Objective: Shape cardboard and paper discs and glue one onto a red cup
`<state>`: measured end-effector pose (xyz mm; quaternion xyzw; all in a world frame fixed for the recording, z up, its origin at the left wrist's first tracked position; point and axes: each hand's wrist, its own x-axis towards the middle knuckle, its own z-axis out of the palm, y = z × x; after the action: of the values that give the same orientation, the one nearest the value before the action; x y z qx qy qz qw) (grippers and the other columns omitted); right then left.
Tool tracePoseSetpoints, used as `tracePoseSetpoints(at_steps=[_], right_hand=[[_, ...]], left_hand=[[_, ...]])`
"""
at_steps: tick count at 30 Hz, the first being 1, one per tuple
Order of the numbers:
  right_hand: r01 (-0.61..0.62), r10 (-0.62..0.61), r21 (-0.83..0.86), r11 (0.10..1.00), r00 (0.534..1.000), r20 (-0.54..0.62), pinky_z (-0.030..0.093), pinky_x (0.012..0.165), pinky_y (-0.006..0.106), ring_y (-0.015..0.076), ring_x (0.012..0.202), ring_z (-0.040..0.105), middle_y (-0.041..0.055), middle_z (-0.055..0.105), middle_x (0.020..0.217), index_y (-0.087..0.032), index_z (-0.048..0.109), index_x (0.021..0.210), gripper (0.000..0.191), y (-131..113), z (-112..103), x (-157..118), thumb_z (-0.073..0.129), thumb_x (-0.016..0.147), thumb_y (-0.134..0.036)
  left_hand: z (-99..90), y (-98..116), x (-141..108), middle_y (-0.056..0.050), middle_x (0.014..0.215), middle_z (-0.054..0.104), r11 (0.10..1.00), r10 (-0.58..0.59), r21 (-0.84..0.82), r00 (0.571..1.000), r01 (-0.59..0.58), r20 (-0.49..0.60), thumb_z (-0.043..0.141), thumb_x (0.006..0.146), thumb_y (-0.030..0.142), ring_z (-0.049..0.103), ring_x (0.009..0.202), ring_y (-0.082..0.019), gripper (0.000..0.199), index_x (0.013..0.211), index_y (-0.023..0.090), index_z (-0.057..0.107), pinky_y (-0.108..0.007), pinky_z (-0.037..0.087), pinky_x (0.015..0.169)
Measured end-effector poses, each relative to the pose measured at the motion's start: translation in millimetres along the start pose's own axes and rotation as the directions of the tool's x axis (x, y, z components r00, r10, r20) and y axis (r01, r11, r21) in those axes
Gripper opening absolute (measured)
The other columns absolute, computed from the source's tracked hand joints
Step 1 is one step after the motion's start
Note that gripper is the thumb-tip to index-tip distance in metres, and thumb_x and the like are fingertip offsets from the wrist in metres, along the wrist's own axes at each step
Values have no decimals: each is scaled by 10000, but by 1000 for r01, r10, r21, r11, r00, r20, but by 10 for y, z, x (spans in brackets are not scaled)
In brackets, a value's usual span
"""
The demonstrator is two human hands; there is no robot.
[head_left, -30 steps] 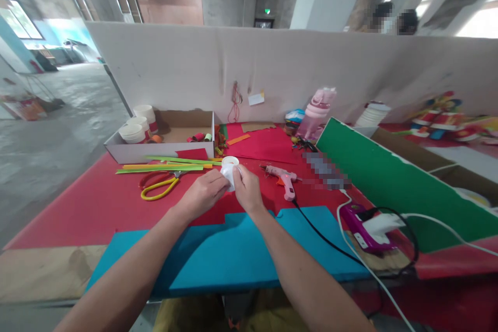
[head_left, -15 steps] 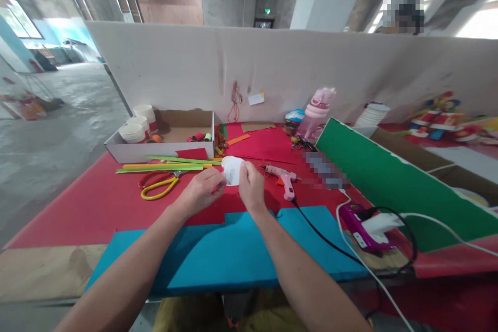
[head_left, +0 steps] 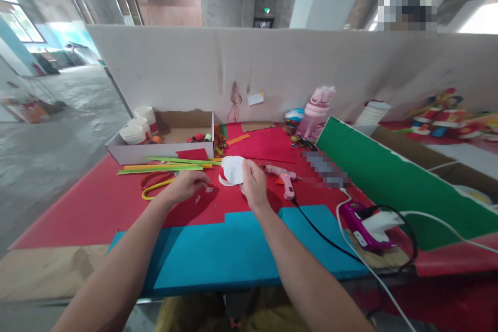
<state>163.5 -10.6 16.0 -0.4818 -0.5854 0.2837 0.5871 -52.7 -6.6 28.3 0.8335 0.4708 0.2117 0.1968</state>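
Observation:
My right hand (head_left: 253,182) pinches the edge of a round white paper piece (head_left: 233,170), held up over the red table covering. A curved white rim shows along its lower left side. To the left, my left hand (head_left: 190,185) is bent low over the table with its fingers drawn together; small white scraps (head_left: 209,189) lie at and below the fingertips, and whether it grips one is hard to make out. Yellow- and red-handled scissors (head_left: 155,189) rest partly behind my left hand. A pink glue gun (head_left: 286,180) lies just right of my right hand.
Green and yellow strips (head_left: 163,167) lie before a cardboard box (head_left: 155,154) holding paper cups. Blue sheets (head_left: 218,254) cover the near edge. At the right are a purple power strip (head_left: 363,228), cables, a green board (head_left: 392,187) and a pink bottle (head_left: 317,109).
My left hand has moved away from the white piece, left and slightly down to the table. White scraps now show beside it. The white piece is more exposed in my right hand.

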Motion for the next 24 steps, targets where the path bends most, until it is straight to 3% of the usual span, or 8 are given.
tracePoseSetpoints(at_steps=[3,7,10,13,17,24], right_hand=[[7,-7,-6,1000,1000,11,282,488,223,125,552,432,-22,474,559,-196,468,650,389,-1,-4,1,360,919,-456],[3,-3,0,1000,1000,16,272,485,228,126,542,423,-24,462,545,-200,460,647,391,5,-4,-1,357,920,-460],[11,-11,8,1000,1000,19,273,494,231,125,549,419,-22,478,575,-197,472,665,381,4,1,-4,354,923,-452],[30,-30,12,999,999,26,269,501,232,122,550,411,-29,451,571,-202,434,647,374,-3,8,-10,357,924,-442],[49,-49,-3,999,998,47,241,494,238,117,532,388,-38,412,554,-205,399,634,371,-20,13,-23,355,928,-427],[49,-50,13,999,998,46,256,508,231,119,560,409,-29,445,570,-196,439,644,367,-50,3,-18,356,921,-422]], left_hand=[[2,-8,10,-21,743,661,1000,-15,-20,999,14,-52,537,801,257,578,659,-143,147,826,179,659,-247,445,608],[-72,-69,-4,-48,872,691,997,28,-68,990,-37,-141,528,811,263,620,799,-168,173,843,182,677,-279,487,729],[-157,-138,-34,-56,890,708,998,-64,-5,983,65,-172,523,806,277,636,815,-193,199,840,189,699,-296,496,728],[-195,-191,-63,-50,905,721,990,-134,40,986,138,-101,514,799,276,644,830,-208,224,862,205,717,-294,499,718],[-152,-211,-89,-41,971,721,987,-134,89,991,132,17,500,800,262,644,853,-209,257,906,236,734,-284,493,735],[-107,-193,-62,-55,738,692,939,-234,268,971,216,37,534,733,216,595,630,-186,153,716,188,683,-249,415,550]])
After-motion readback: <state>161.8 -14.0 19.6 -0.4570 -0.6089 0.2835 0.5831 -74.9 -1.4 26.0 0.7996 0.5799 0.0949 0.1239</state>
